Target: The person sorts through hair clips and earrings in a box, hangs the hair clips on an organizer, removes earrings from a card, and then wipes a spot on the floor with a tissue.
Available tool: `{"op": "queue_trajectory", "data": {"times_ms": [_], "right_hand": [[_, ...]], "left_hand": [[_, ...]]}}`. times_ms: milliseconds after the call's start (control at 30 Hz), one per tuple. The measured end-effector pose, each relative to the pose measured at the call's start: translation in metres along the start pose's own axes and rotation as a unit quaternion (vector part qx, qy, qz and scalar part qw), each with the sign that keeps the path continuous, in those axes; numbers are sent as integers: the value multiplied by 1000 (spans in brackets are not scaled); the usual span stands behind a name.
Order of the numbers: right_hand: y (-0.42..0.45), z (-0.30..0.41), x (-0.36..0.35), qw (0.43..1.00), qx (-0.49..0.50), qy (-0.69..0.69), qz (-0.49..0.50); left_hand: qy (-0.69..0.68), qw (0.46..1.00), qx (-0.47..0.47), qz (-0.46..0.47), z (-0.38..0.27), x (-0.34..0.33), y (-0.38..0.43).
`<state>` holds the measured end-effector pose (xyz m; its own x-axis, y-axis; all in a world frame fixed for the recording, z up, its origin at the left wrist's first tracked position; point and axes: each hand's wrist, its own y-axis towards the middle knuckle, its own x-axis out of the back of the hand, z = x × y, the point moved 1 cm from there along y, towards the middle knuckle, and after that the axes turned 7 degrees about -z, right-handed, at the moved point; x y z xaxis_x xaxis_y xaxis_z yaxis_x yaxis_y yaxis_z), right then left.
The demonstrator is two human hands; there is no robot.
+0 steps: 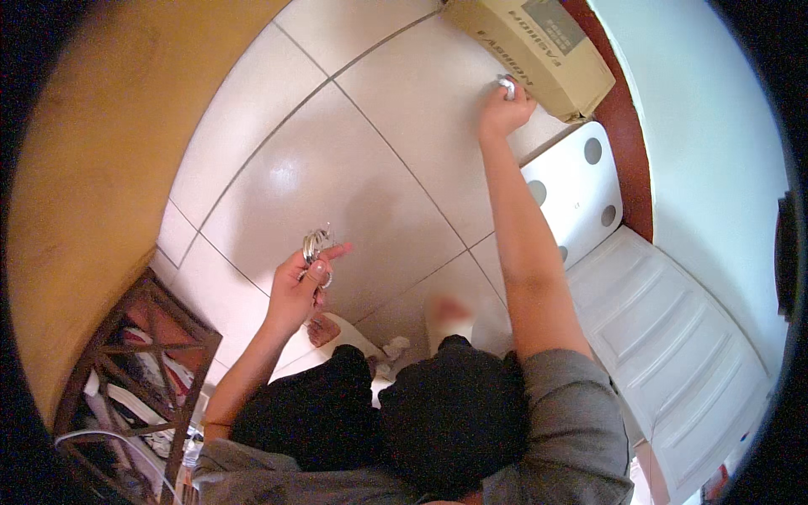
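Observation:
My left hand point(304, 281) is raised over the tiled floor point(379, 183), left of centre. Between its thumb and fingers it holds a bunch of thin metal rings point(314, 245), which look like bangles; a small beaded loop point(327, 279) hangs by the thumb. My right arm reaches forward to the upper right. My right hand point(505, 113) is curled around a small white item point(507, 87), too small to identify, close beside a cardboard box point(562, 69).
A white bathroom scale point(577, 189) leans or lies by the wall at right, with a white ribbed plastic panel point(669, 347) below it. A dark lattice-sided rack point(202, 344) holding shoes stands at lower left. A tan surface point(113, 126) borders the left side.

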<state>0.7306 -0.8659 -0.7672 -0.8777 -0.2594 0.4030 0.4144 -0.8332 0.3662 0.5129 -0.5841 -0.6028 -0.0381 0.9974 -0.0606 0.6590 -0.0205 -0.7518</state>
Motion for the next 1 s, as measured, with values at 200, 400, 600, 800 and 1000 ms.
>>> {"op": "queue_trajectory", "data": {"times_ms": [200, 400, 600, 800, 1000], "right_hand": [[-49, 51, 64, 780, 276, 16, 562], [-55, 100, 45, 809, 260, 130, 511], [-27, 102, -57, 785, 401, 4, 472], [-75, 64, 62, 583, 425, 23, 693], [-101, 136, 7, 665, 304, 118, 672]], "left_hand": [[54, 998, -5, -42, 12, 31, -15], [12, 994, -69, -84, 3, 35, -22], [-4, 997, -53, -53, -10, 24, -17], [-20, 997, -43, -69, -6, 37, -20], [-14, 995, -32, -98, -6, 50, -21]]}}
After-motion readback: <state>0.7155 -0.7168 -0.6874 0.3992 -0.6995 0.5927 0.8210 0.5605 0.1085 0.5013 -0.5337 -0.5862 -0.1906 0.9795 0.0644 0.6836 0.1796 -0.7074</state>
